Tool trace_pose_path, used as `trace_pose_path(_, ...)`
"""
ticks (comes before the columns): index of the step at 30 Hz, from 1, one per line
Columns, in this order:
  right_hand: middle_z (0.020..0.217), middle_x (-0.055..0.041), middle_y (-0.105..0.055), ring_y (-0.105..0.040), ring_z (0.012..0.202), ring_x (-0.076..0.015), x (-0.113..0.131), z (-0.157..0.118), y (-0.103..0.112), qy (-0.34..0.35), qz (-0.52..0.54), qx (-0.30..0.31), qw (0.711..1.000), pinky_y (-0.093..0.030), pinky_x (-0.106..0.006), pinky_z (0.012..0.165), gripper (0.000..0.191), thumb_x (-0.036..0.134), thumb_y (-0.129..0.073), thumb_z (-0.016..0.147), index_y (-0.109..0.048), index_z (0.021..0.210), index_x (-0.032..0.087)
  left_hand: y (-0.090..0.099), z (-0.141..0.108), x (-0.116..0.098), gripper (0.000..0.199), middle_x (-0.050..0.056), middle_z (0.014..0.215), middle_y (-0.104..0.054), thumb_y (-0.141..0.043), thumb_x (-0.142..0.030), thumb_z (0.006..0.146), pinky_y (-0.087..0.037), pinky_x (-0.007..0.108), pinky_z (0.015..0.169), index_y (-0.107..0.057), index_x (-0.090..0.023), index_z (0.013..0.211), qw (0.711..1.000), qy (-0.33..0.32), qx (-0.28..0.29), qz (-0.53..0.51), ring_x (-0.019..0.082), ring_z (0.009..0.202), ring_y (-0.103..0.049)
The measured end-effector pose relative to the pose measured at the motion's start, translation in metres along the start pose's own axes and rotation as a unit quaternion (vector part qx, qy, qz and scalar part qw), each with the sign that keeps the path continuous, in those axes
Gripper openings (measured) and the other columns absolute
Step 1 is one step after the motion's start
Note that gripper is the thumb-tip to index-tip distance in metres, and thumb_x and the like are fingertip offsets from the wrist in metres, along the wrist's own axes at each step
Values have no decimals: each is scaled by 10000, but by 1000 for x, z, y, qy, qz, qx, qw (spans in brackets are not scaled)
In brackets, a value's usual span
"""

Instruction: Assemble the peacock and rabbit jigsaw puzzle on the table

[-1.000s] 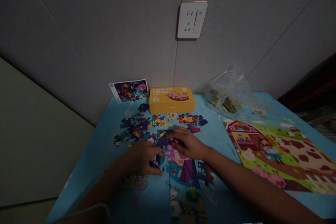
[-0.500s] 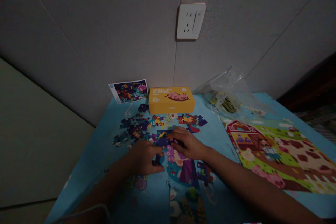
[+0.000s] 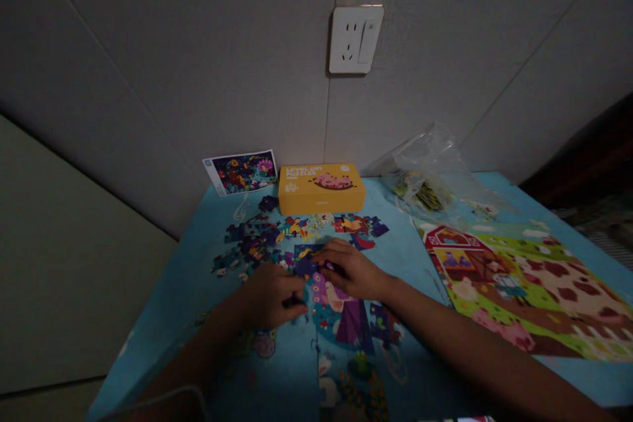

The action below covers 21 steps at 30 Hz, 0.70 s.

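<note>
One blue table [image 3: 182, 283] holds one yellow box [image 3: 321, 192] and, before it, one part-joined puzzle [image 3: 350, 323]; the right hand [image 3: 351, 269] rests on the puzzle, the left hand [image 3: 271, 297] curls beside; I can't tell if either grips.

Reach toward the wall [image 3: 247, 79] is blocked at the far side of the table [image 3: 188, 277] by the yellow box [image 3: 321, 200], flanked by the picture card [image 3: 242, 173] and the plastic bag [image 3: 426, 181]. Ahead of the left hand [image 3: 271, 297], the way is cluttered by loose pieces [image 3: 254, 237]; along the left table edge, a bare strip is left. Between the right hand [image 3: 351, 270] and the farm picture [image 3: 534, 290], a narrow lane is offered, bounded on the near side by the right forearm [image 3: 445, 326].
</note>
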State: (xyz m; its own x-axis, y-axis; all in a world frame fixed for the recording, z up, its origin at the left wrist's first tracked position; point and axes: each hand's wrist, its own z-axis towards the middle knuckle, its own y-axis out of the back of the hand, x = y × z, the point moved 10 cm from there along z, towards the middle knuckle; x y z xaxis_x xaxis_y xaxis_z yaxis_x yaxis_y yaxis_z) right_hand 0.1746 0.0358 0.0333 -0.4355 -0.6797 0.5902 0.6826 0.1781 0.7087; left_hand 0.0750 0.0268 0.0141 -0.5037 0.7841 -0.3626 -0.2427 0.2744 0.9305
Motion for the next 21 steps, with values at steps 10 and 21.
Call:
trace_pose_path(10, 922, -85, -643, -568, 871, -210, -1, -2, 1, -4, 6, -8, 1000, -474, -364, 798, 197, 182, -552, 902, -622, 1087, 183, 76, -39, 88, 231, 61, 893, -673, -519, -341, 870, -445, 316, 759, -655, -200, 992, 880, 365, -278, 127, 223, 857, -614)
trace_pose_path(21, 933, -80, -633, -565, 872, -209, 0, -1, 0, -6, 1, -4, 1000, -490, -378, 787, 179, 201, -540, 918, -623, 1076, 192, 51, -49, 127, 517, 200, 1343, -460, -491, -458, 894, -371, 521, 991, -545, -172, 1320, 857, 469, -157, 147, 374, 1244, -421)
